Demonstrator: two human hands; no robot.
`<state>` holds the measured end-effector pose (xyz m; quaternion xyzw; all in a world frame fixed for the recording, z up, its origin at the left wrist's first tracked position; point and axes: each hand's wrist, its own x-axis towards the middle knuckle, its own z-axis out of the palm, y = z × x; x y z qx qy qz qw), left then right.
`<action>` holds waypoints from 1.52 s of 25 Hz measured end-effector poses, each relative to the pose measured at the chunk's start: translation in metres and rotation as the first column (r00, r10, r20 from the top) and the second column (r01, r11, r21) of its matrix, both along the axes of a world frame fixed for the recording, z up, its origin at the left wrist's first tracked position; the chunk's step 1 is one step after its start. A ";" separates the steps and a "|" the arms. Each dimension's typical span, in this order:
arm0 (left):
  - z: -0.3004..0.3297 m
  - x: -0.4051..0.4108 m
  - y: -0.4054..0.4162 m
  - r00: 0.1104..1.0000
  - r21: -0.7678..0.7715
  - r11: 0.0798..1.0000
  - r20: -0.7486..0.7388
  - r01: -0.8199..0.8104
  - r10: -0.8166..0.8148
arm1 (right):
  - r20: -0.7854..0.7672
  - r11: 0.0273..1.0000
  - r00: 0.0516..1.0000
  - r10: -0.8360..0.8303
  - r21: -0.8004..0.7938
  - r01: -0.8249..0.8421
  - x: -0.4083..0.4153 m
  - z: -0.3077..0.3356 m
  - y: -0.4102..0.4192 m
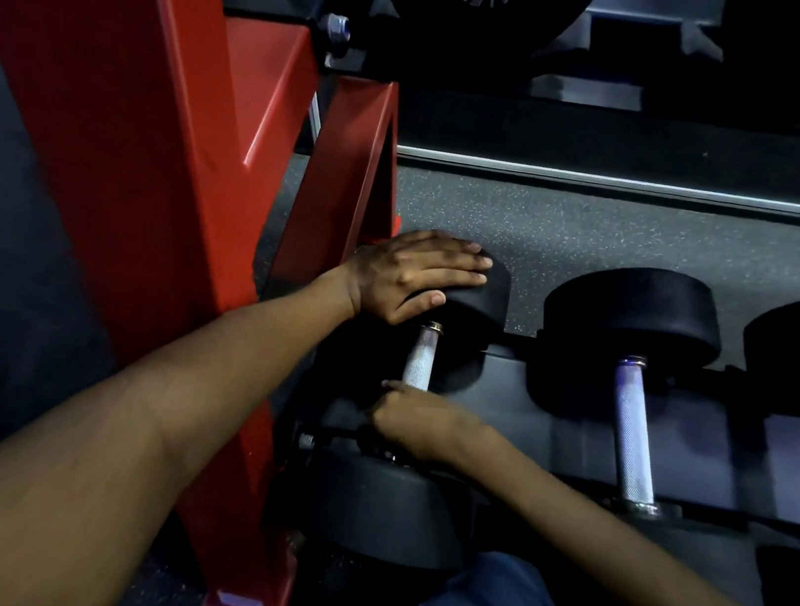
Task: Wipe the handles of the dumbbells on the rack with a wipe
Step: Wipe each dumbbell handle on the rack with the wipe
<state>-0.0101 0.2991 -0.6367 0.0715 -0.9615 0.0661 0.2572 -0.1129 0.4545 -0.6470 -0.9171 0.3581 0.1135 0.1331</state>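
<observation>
**Both hands on the end dumbbell**

Now the left hand (pixel 412 273) lies flat, fingers straight, on the far head of the dumbbell (pixel 420 357) at the rack's (pixel 550 429) left end. The right hand (pixel 413 424) curls around its handle's near end; no wipe visible.

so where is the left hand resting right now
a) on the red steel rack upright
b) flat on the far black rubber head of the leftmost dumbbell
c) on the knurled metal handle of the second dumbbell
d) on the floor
b: the left hand lies with straight fingers over the far black rubber head of the leftmost dumbbell, beside the red steel rack upright.
</observation>
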 end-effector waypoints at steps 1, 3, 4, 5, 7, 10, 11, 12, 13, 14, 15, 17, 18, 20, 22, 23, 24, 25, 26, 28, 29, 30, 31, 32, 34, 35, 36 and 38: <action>0.000 0.000 0.000 1.000 0.002 1.000 0.001 0.003 -0.003 | -0.081 0.999 0.996 0.037 -0.001 -0.037 -0.001 -0.001 -0.003; -0.002 0.000 0.002 1.000 -0.001 1.000 -0.002 0.013 -0.013 | -0.120 0.999 0.992 0.029 0.025 -0.026 -0.013 -0.002 -0.006; -0.001 -0.001 0.003 1.000 0.001 1.000 -0.001 0.013 -0.013 | -0.081 0.999 0.997 0.018 0.029 -0.016 -0.018 -0.004 -0.007; 0.001 -0.001 0.003 1.000 0.009 1.000 0.003 0.006 -0.006 | -0.051 1.000 0.999 0.006 0.017 -0.005 -0.020 -0.007 -0.010; 0.004 0.000 0.002 1.000 0.014 1.000 0.015 -0.008 0.008 | -0.060 0.999 0.998 0.035 -0.004 -0.036 -0.018 -0.013 -0.009; 0.000 0.001 0.001 1.000 0.005 1.000 0.016 0.011 -0.011 | 0.156 0.985 0.985 0.069 0.143 -0.092 -0.033 -0.015 0.005; -0.001 0.001 0.001 1.000 0.012 1.000 0.014 0.018 -0.018 | 0.267 0.972 0.963 0.041 0.214 -0.101 -0.045 -0.008 0.006; -0.003 0.002 0.001 1.000 0.016 1.000 0.010 0.018 -0.018 | 0.327 0.965 0.945 0.006 0.247 -0.091 -0.058 -0.004 0.002; -0.003 0.001 0.000 1.000 0.020 1.000 0.014 0.012 -0.012 | 0.365 0.974 0.930 -0.033 0.221 -0.053 -0.069 -0.001 -0.005; -0.003 0.001 -0.001 1.000 0.022 1.000 0.021 0.005 -0.005 | 0.390 0.992 0.917 -0.080 0.125 0.033 -0.074 0.000 -0.009; -0.002 0.002 -0.002 1.000 0.021 1.000 0.025 0.000 0.000 | 0.417 0.994 0.904 -0.100 0.003 0.109 -0.074 -0.001 -0.012; -0.001 0.002 -0.003 1.000 0.018 1.000 0.027 0.000 -0.001 | 0.381 0.983 0.923 0.044 -0.184 0.029 -0.070 -0.013 -0.012; -0.002 0.003 -0.003 1.000 0.018 1.000 0.027 0.004 -0.004 | 0.315 0.951 0.918 0.239 -0.267 -0.156 -0.072 -0.023 -0.010; -0.003 0.003 -0.003 1.000 0.021 1.000 0.028 0.007 -0.008 | 0.140 0.819 0.854 0.502 -0.395 -0.416 -0.088 -0.032 -0.024; -0.002 0.003 -0.004 0.999 0.038 0.999 0.034 -0.001 0.000 | 0.214 0.865 0.914 0.344 -0.450 -0.221 -0.098 -0.023 -0.045; -0.001 0.003 -0.004 0.999 0.042 0.999 0.033 -0.004 0.003 | 0.245 0.878 0.931 0.269 -0.460 -0.132 -0.097 -0.020 -0.048; -0.002 0.004 -0.004 1.000 0.040 0.999 0.029 -0.003 0.002 | 0.245 0.896 0.937 0.250 -0.425 -0.128 -0.093 -0.024 -0.041; -0.003 0.004 -0.004 1.000 0.034 0.999 0.025 0.004 -0.005 | 0.203 0.889 0.927 0.315 -0.404 -0.214 -0.086 -0.036 -0.029; -0.003 0.004 -0.003 1.000 0.028 1.000 0.023 0.011 -0.012 | 0.205 0.853 0.883 0.422 -0.419 -0.311 -0.080 -0.042 -0.017; -0.001 0.002 -0.003 1.000 0.034 0.999 0.022 0.015 -0.015 | 0.106 0.796 0.838 0.535 -0.394 -0.459 -0.084 -0.033 -0.023; -0.001 0.002 -0.003 1.000 0.034 0.999 0.022 0.013 -0.013 | 0.142 0.835 0.876 0.461 -0.404 -0.374 -0.086 -0.024 -0.037; -0.002 0.003 -0.003 1.000 0.030 0.999 0.020 0.010 -0.011 | 0.196 0.860 0.912 0.361 -0.447 -0.244 -0.087 -0.015 -0.049; -0.002 0.003 -0.003 1.000 0.023 1.000 0.018 0.012 -0.012 | 0.209 0.870 0.933 0.293 -0.463 -0.169 -0.085 -0.011 -0.054; -0.003 0.003 -0.004 1.000 0.019 1.000 0.016 0.018 -0.018 | 0.211 0.877 0.936 0.283 -0.452 -0.163 -0.078 -0.016 -0.050; -0.002 0.003 -0.004 0.999 0.024 0.999 0.009 0.032 -0.032 | 0.250 0.889 0.887 0.388 -0.356 -0.288 -0.056 -0.029 -0.021; -0.002 0.003 -0.004 1.000 0.028 0.999 0.004 0.030 -0.030 | 0.235 0.872 0.867 0.440 -0.340 -0.351 -0.049 -0.032 -0.009; -0.002 0.003 -0.004 1.000 0.032 0.999 0.002 0.026 -0.026 | 0.207 0.861 0.858 0.470 -0.322 -0.394 -0.049 -0.033 -0.004; -0.004 0.003 -0.003 1.000 0.032 0.999 -0.003 0.018 -0.018 | 0.186 0.852 0.855 0.484 -0.323 -0.412 -0.054 -0.031 -0.015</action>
